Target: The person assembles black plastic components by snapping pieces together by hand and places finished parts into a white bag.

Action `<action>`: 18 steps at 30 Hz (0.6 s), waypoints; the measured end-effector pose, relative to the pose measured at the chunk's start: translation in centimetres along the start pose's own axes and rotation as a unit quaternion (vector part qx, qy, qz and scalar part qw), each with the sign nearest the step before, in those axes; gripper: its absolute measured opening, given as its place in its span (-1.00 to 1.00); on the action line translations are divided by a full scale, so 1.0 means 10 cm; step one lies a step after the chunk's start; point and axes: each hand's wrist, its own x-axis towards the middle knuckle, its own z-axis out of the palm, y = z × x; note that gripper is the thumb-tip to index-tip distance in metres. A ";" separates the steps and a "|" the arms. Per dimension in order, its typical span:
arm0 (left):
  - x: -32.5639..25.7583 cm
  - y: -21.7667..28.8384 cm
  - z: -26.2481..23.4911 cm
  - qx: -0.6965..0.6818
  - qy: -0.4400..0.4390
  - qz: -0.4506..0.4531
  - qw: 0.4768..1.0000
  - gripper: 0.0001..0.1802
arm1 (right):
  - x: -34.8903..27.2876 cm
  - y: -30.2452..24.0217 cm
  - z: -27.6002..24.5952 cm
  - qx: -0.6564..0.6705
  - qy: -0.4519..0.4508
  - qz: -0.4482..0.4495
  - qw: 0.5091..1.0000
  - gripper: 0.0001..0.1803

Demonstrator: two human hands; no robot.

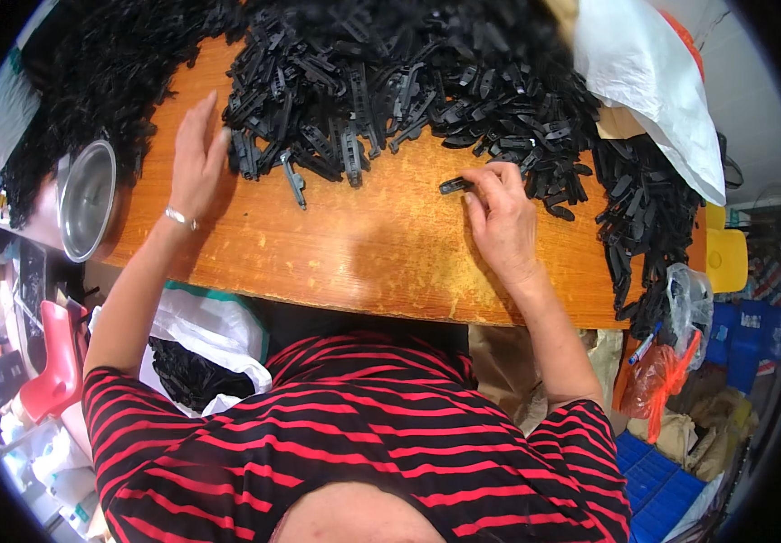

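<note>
My right hand (pixel 502 213) pinches a small black plastic part (pixel 453 185) between thumb and fingers, just above the wooden table (pixel 345 253). My left hand (pixel 198 158) is open, its fingers stretched out along the left edge of a big heap of black plastic parts (pixel 363 81). Nothing shows in that hand. One longer black part (pixel 293 181) lies at the near edge of the heap, between my two hands. More small parts (pixel 553 190) lie just to the right of my right hand.
A round metal bowl (pixel 88 201) stands at the table's left edge, beside another dark heap (pixel 73 109). Below the table on the left is a white sack (pixel 205 330) with black parts inside. White sheeting (pixel 648 81), plastic bags (pixel 671 362) and blue crates (pixel 657 484) are at the right.
</note>
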 end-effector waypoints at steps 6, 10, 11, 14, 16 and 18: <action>-0.47 0.54 0.05 0.088 -0.099 -0.010 0.991 -0.30 | 0.09 -0.06 0.15 -0.084 -0.063 -0.040 0.994 -0.76; -0.49 0.85 0.24 0.107 -0.095 0.001 0.990 -0.25 | 0.06 -0.37 0.35 -0.069 -0.111 0.008 0.991 -0.61; -0.51 0.89 0.21 0.111 -0.102 0.009 0.989 -0.24 | 0.04 -0.43 0.40 -0.056 -0.106 0.007 0.993 -0.60; -0.54 0.90 0.07 0.065 -0.140 -0.001 0.988 -0.24 | 0.03 -0.51 0.42 -0.015 -0.111 0.001 0.994 -0.54; -0.52 0.94 -0.04 0.064 -0.115 0.022 0.991 -0.28 | 0.04 -0.54 0.36 0.011 -0.187 0.041 0.981 -0.64; -0.50 1.02 -0.14 0.062 -0.092 0.046 0.993 -0.31 | 0.04 -0.45 0.35 0.013 -0.146 -0.010 0.989 -0.71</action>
